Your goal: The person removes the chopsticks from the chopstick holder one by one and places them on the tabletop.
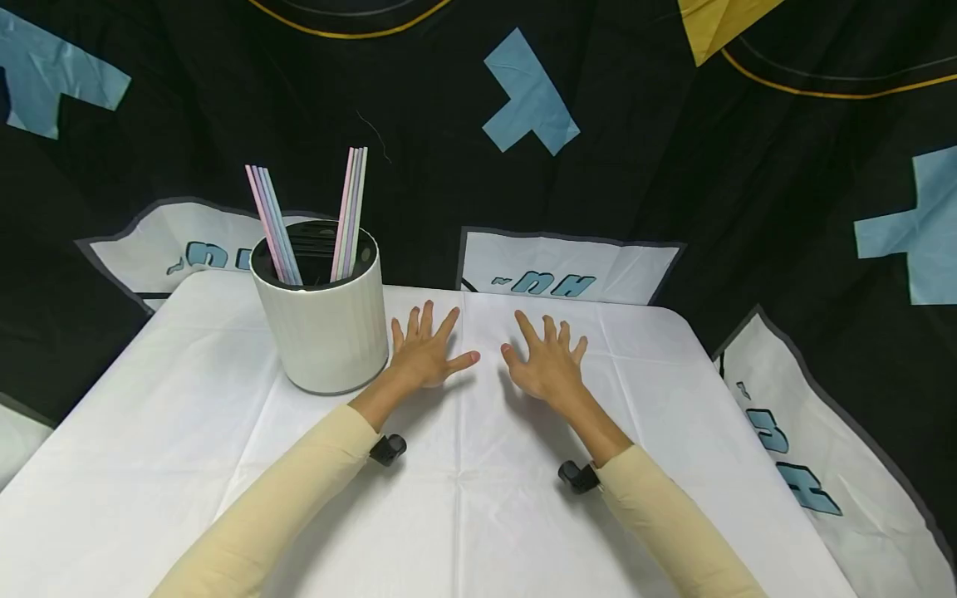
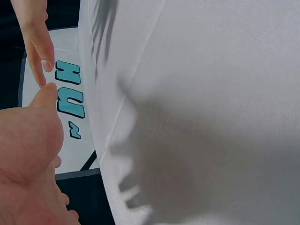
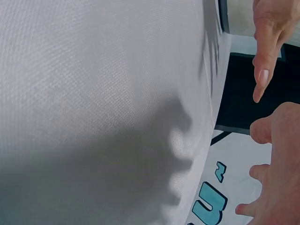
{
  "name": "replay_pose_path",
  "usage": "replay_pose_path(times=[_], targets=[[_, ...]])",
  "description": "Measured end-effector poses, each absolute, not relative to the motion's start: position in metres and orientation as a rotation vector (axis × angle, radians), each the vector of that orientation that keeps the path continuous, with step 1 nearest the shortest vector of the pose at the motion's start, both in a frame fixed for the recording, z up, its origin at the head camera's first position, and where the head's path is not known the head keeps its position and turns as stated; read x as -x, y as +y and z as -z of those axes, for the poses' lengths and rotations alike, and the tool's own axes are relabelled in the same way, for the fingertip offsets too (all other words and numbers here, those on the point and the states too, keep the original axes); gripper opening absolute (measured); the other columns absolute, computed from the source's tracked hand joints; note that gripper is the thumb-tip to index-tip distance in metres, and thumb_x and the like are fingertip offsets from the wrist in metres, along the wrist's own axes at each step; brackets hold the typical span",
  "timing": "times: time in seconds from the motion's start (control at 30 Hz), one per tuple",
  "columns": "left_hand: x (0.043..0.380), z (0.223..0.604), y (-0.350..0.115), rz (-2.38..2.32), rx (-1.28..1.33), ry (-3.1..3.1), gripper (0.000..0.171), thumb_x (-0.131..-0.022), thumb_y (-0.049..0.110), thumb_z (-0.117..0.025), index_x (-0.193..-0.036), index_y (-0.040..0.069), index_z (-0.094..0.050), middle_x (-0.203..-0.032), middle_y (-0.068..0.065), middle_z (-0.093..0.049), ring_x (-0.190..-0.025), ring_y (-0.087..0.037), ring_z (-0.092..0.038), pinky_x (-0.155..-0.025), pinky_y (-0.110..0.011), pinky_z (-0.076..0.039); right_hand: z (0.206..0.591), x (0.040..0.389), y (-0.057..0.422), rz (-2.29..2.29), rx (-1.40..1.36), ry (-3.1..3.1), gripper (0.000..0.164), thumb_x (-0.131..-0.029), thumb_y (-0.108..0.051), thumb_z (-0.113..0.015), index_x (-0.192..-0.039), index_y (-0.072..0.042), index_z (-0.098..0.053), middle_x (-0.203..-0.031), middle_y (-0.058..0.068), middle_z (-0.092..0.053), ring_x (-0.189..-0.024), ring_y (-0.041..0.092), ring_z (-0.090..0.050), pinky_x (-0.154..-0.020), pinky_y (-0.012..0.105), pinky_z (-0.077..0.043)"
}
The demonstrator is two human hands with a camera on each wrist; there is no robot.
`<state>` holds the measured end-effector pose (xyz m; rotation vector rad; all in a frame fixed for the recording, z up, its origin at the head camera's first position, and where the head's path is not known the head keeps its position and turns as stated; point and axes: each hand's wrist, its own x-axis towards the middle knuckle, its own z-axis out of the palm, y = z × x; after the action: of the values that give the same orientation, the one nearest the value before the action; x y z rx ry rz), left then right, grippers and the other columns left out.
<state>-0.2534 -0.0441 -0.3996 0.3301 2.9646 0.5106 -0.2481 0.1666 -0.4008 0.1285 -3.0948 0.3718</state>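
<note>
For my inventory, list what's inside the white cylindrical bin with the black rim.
Two bundles of slender pastel sticks rise from the bin. Their lower ends and the bin's floor are hidden inside.

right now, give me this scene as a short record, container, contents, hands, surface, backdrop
container: white, round, upright
contents: left bundle of pastel sticks, right bundle leaning away from it
left hand: fingers spread, holding nothing, nearest the container
right hand: fingers spread, holding nothing
surface: creased white cloth
backdrop: black fabric with blue patches
</note>
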Motion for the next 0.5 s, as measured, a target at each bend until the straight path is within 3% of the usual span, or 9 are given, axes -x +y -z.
replay_pose_path(times=[0.5], targets=[[0.249, 0.380, -0.046, -0.430, -0.398, 2.928, 0.089, -0.097, 0.069, -0.047, -0.164, 0.023, -0.013, -0.169, -0.024, 0.000, -0.156, -0.045, 0.000, -0.123, -0.070, 0.006, 0.384, 0.245, 0.166, -0.339, -0.197, -3.081, 0.068, -0.103, -0.055, -0.041, -0.163, -0.029, -0.022, -0.164, 0.027, -0.021, -0.151, 0.053, -0.013, -0.116, 0.079, -0.005]])
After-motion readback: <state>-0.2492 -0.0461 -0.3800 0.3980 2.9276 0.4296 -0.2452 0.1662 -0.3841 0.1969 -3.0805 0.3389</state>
